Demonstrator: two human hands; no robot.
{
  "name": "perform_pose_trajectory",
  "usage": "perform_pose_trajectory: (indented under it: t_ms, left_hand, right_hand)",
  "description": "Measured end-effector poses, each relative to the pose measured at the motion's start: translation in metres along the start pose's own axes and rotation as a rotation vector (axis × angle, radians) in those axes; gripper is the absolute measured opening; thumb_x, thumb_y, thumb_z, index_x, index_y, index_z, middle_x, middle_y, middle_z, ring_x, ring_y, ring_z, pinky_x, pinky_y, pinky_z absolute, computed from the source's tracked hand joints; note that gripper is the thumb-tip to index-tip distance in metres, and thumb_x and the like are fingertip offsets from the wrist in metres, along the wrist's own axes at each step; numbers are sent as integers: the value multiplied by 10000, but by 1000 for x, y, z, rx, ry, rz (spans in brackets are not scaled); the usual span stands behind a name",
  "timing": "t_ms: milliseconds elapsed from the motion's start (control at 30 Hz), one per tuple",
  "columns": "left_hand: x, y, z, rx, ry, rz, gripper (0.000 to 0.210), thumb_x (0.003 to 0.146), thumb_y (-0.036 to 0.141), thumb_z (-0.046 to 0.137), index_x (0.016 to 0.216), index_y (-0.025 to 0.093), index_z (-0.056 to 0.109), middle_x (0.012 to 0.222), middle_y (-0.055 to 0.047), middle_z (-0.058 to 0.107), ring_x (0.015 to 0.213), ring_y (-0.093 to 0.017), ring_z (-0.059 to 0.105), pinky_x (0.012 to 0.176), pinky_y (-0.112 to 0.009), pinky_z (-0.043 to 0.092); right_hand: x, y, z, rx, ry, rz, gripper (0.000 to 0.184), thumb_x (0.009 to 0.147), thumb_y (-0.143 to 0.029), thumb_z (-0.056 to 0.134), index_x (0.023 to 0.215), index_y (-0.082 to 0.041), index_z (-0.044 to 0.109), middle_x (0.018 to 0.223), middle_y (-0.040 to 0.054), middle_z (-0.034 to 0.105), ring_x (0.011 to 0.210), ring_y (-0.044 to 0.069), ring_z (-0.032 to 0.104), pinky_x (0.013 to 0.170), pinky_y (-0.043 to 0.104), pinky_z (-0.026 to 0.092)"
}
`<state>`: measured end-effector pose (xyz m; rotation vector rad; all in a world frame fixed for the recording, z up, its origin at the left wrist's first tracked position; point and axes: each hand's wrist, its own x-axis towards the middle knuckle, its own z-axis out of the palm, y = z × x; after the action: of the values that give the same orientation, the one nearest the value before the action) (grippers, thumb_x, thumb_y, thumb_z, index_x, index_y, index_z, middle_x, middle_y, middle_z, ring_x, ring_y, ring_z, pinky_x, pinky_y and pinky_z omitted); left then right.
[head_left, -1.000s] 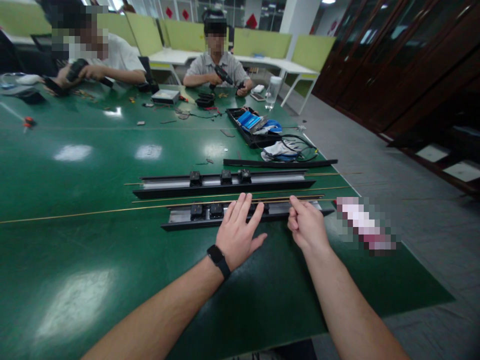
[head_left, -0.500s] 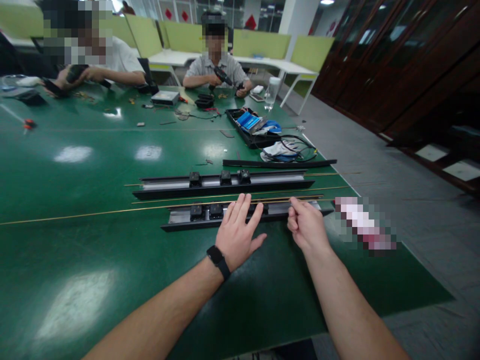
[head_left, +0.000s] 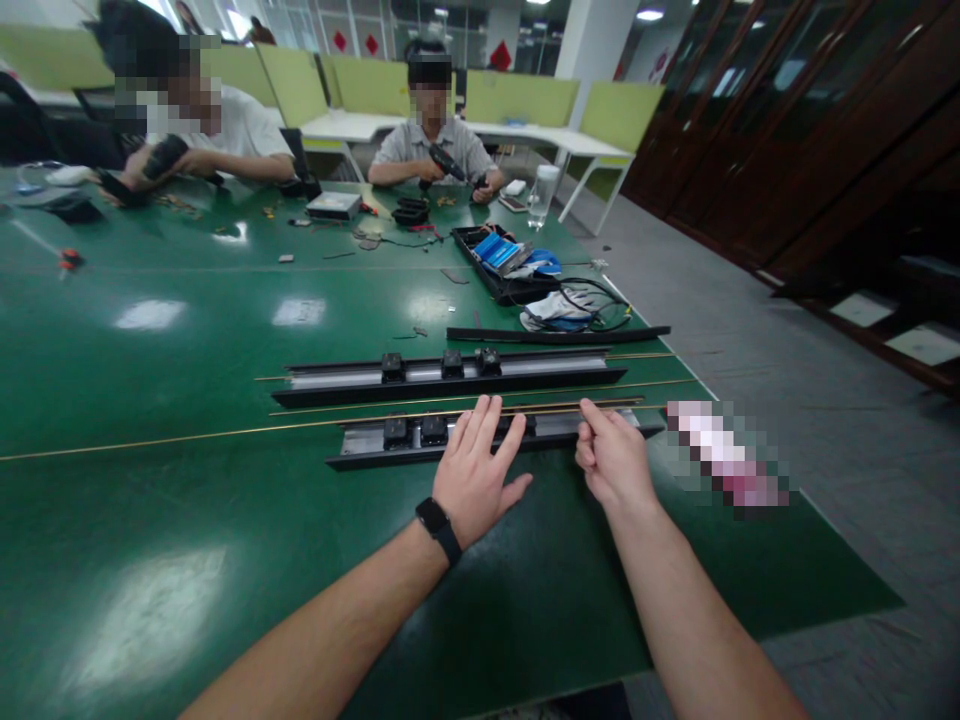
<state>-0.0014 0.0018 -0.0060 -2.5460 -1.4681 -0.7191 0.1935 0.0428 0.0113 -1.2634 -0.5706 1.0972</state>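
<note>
My left hand (head_left: 478, 470) lies flat with its fingers spread across the near black channel rail (head_left: 427, 462), over its back edge. Small black blocks (head_left: 397, 431) sit inside this rail, and my fingers hide part of it. At the rail's right part, my right hand (head_left: 613, 452) is closed, with thumb and forefinger pinching a long, thin brass-coloured rod (head_left: 172, 438). That rod runs along the rail's back edge and far out to the left. Behind it lie another thin rod (head_left: 337, 407) and a second black rail (head_left: 525, 379) with similar blocks.
A black strip (head_left: 562, 334) lies farther back, near a glove (head_left: 559, 310) and a black tray (head_left: 502, 288) of parts. Two people (head_left: 435, 150) across the green table (head_left: 187, 510) hold power drills. A blurred pink-white item (head_left: 724, 450) is at the right edge.
The view has tilted slightly, so the table sits a little lower in the picture. Both hands keep nearly the same place and pose on the near rail and rod.
</note>
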Motion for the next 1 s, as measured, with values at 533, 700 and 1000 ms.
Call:
perform_pose_trajectory:
  t_ms: [533, 700, 1000]
  left_hand:
    - [0, 1, -1, -4, 4, -5, 791, 863, 521, 642, 1528, 203, 353, 1638, -186, 236, 1530, -339, 179, 1208, -514, 276]
    - [0, 0, -2, 2, 10, -1, 773, 874, 530, 624, 1525, 205, 363, 1635, -183, 248, 1529, -339, 184, 1203, -510, 287]
    - [1, 0, -1, 4, 9, -4, 776, 863, 520, 641, 1522, 215, 369, 1633, -178, 257, 1525, -335, 200, 1197, -511, 299]
  right_hand:
    - [2, -2, -6, 25, -71, 35, 413, 658, -395, 881, 726, -183, 533, 535, -51, 566, 281, 35, 382, 240, 130, 227]
    - [1, -3, -4, 20, -45, 31, 415, 663, -401, 880, 730, -182, 534, 537, -52, 564, 287, 34, 385, 247, 128, 230]
    - [-1, -4, -2, 9, 14, 9, 424, 683, -407, 872, 712, -197, 505, 518, -59, 547, 290, 36, 379, 251, 125, 240]
